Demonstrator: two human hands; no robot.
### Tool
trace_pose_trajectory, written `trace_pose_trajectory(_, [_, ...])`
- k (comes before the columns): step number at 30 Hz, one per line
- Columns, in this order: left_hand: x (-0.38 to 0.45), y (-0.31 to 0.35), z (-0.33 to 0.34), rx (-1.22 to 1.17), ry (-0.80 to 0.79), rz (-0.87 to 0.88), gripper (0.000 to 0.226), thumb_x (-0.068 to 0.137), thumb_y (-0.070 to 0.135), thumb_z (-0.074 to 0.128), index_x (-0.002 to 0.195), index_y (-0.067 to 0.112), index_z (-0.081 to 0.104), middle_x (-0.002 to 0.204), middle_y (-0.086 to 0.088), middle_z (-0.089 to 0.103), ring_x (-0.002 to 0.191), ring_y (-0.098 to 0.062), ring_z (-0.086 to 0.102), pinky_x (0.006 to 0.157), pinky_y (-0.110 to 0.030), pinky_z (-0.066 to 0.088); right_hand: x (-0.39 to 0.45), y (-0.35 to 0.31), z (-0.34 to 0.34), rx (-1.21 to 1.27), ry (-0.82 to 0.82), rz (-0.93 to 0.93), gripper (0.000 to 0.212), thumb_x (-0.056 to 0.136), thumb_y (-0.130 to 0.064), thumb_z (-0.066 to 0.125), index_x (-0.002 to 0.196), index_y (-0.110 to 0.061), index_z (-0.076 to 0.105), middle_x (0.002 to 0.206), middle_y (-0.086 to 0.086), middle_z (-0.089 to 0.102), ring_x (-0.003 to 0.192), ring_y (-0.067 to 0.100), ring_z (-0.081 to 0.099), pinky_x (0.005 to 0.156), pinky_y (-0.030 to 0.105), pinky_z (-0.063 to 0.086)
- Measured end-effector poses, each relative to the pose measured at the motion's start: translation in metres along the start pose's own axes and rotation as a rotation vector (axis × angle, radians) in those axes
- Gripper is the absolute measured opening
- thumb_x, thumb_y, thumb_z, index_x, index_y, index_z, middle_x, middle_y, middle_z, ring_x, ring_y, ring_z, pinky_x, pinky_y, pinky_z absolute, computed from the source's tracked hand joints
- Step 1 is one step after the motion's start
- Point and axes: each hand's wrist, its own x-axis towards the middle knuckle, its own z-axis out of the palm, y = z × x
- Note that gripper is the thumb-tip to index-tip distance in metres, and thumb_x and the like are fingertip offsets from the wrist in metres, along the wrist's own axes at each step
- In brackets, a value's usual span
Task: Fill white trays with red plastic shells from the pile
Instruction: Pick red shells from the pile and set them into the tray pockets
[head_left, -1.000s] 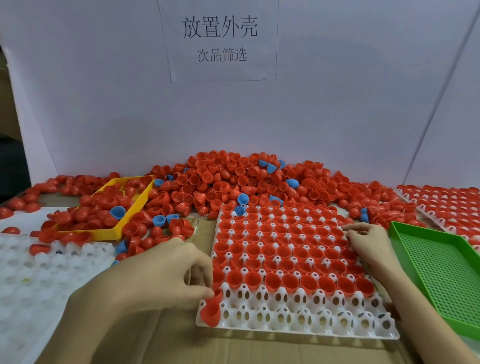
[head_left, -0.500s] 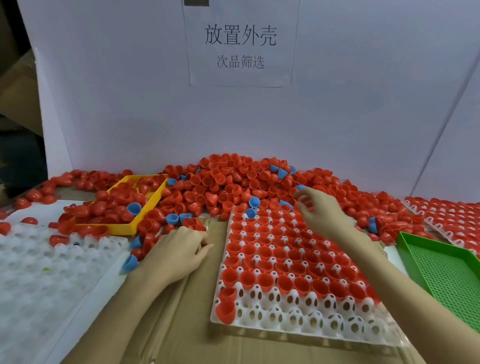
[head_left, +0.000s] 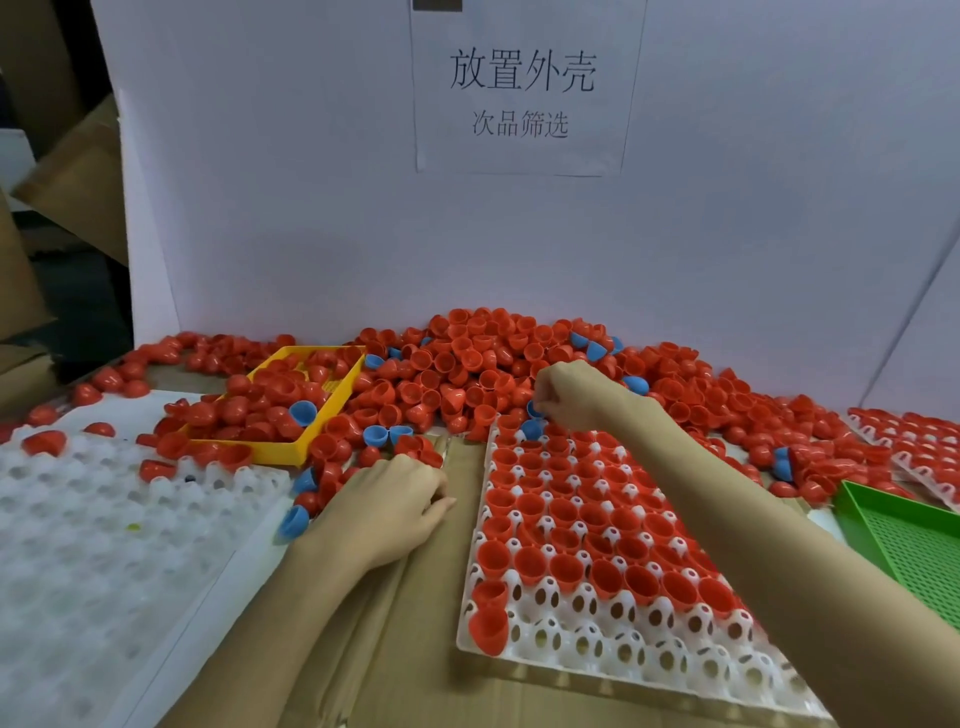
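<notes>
A pile of red shells (head_left: 467, 358), with a few blue ones mixed in, lies along the white back wall. In front of it a white tray (head_left: 597, 649) holds red shells in most pockets; its nearest rows are bare. One red shell (head_left: 488, 629) sits tilted at the near left corner. My right hand (head_left: 571, 395) is over the tray's far left corner, its fingertips curled and pinching a blue shell (head_left: 535, 409). My left hand (head_left: 384, 509) rests on the cardboard left of the tray, fingers relaxed, holding nothing.
An empty white tray (head_left: 104, 545) lies at the left. A yellow basket (head_left: 337, 410) with red shells sits behind it. A green mesh tray (head_left: 909, 540) is at the right, beyond it a tray full of red shells (head_left: 914, 436). Brown cardboard (head_left: 415, 649) covers the table.
My right hand left the tray's right edge, reached to the pile, then moved left to the blue shells at the far left corner. My left hand drew back from the tray's near corner.
</notes>
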Motion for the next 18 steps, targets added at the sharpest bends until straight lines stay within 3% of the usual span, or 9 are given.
trace_pose_trajectory(2, [0.001, 0.000, 0.001, -0.008, -0.007, 0.005, 0.026, 0.104, 0.042, 0.050, 0.101, 0.024, 0.068, 0.085, 0.010, 0.062, 0.077, -0.008, 0.060, 0.062, -0.025, 0.044, 0.005, -0.003, -0.003, -0.049, 0.065, 0.022, 0.011, 0.096, -0.005, 0.055, 0.096, -0.004, 0.065, 0.092, 0.011, 0.069, 0.078, 0.028, 0.063, 0.064, 0.038, 0.052])
trace_pose_trajectory(4, [0.002, 0.001, 0.001, -0.004, -0.009, 0.008, 0.026, 0.104, 0.042, 0.050, 0.102, 0.024, 0.068, 0.085, 0.011, 0.061, 0.075, -0.006, 0.058, 0.059, -0.022, 0.040, 0.008, -0.009, -0.002, -0.017, 0.157, 0.004, 0.018, 0.099, -0.014, 0.061, 0.116, -0.009, 0.063, 0.107, 0.009, 0.066, 0.093, 0.025, 0.061, 0.078, 0.038, 0.054])
trace_pose_trajectory(7, [0.001, 0.000, 0.000, -0.001, -0.012, 0.010, 0.026, 0.104, 0.043, 0.050, 0.103, 0.024, 0.069, 0.088, 0.010, 0.064, 0.076, -0.006, 0.060, 0.058, -0.021, 0.040, 0.011, -0.021, 0.005, 0.141, 0.157, -0.067, 0.050, 0.095, -0.030, 0.072, 0.141, -0.019, 0.056, 0.126, 0.010, 0.059, 0.116, 0.027, 0.055, 0.101, 0.042, 0.050])
trace_pose_trajectory(9, [0.000, 0.000, 0.000, 0.001, -0.022, 0.012, 0.027, 0.104, 0.043, 0.050, 0.104, 0.024, 0.069, 0.091, 0.008, 0.067, 0.079, -0.007, 0.062, 0.063, -0.024, 0.048, 0.014, -0.029, 0.013, 0.107, 0.156, -0.078, 0.049, 0.093, -0.029, 0.075, 0.139, -0.020, 0.061, 0.127, 0.010, 0.061, 0.120, 0.030, 0.054, 0.103, 0.043, 0.049])
trace_pose_trajectory(12, [-0.001, -0.001, -0.001, 0.011, -0.007, 0.013, 0.028, 0.104, 0.044, 0.049, 0.104, 0.023, 0.069, 0.093, 0.007, 0.068, 0.082, -0.009, 0.064, 0.070, -0.028, 0.054, 0.016, -0.035, 0.016, 0.082, 0.270, -0.093, 0.029, 0.092, -0.023, 0.076, 0.120, -0.016, 0.073, 0.118, 0.007, 0.068, 0.114, 0.029, 0.060, 0.097, 0.040, 0.050])
trace_pose_trajectory(16, [-0.001, -0.002, -0.003, 0.028, 0.138, -0.019, 0.026, 0.104, 0.041, 0.049, 0.102, 0.024, 0.068, 0.096, 0.010, 0.066, 0.082, -0.006, 0.060, 0.060, -0.019, 0.042, 0.005, -0.031, 0.004, 0.294, 0.379, -0.140, 0.028, 0.092, -0.016, 0.076, 0.118, -0.009, 0.071, 0.117, 0.006, 0.072, 0.108, 0.023, 0.066, 0.097, 0.038, 0.054])
trace_pose_trajectory(18, [-0.001, 0.001, -0.005, -0.054, 0.258, -0.040, 0.018, 0.103, 0.036, 0.053, 0.104, 0.025, 0.067, 0.098, 0.012, 0.064, 0.082, -0.005, 0.057, 0.059, -0.016, 0.037, -0.010, -0.027, -0.002, 0.421, 0.409, -0.157, 0.027, 0.092, -0.017, 0.077, 0.117, -0.008, 0.068, 0.114, 0.003, 0.073, 0.103, 0.017, 0.069, 0.093, 0.031, 0.056])
